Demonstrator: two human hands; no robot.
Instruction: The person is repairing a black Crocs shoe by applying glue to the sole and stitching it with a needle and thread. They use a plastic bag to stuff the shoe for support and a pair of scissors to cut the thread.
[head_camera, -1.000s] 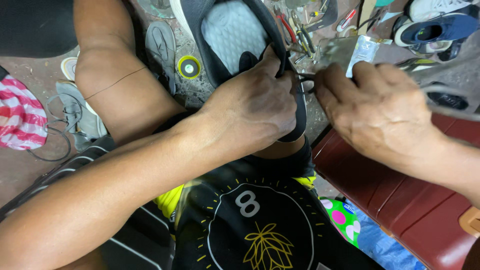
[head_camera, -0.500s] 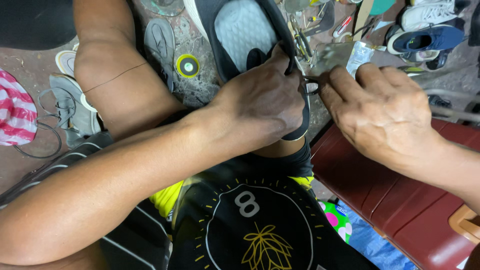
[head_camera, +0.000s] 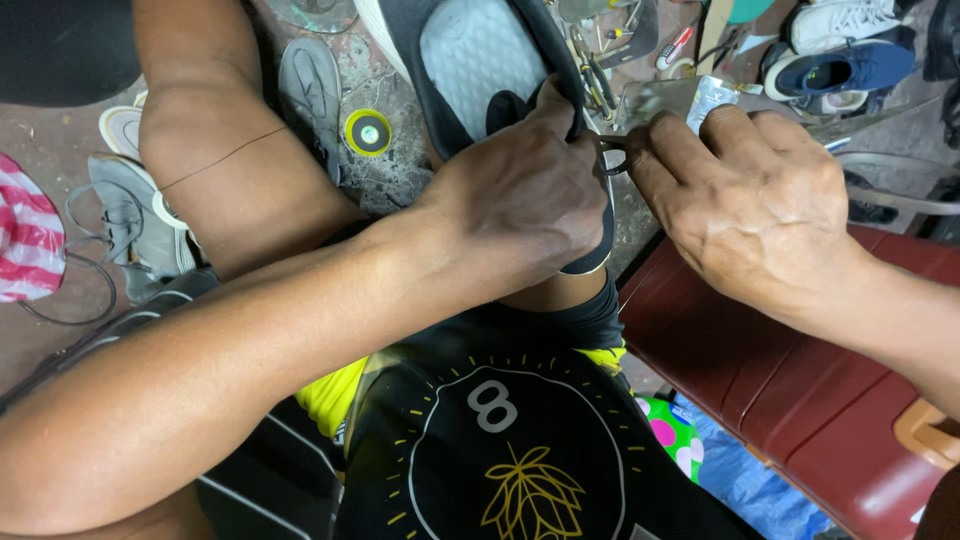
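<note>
My left hand (head_camera: 525, 205) grips the rim of a black shoe (head_camera: 470, 60) with a grey insole, held sole-side away over my lap. My right hand (head_camera: 750, 205) pinches a small dark metal tool (head_camera: 608, 150) at the shoe's right edge, right against the left hand's thumb. The tool's working end is hidden by the fingers and the shoe's rim.
A dark red case (head_camera: 800, 380) lies under my right forearm. On the dirty floor lie loose insoles (head_camera: 310, 85), a yellow-ringed tape roll (head_camera: 368, 132), a blue shoe (head_camera: 850, 65), a white shoe (head_camera: 840, 20), a striped red-and-white bag (head_camera: 25, 240) and scattered tools (head_camera: 600, 80).
The view has shifted slightly. Both hands stay at the shoe's rim; my right hand has moved a little nearer the left and the small tool shows between them.
</note>
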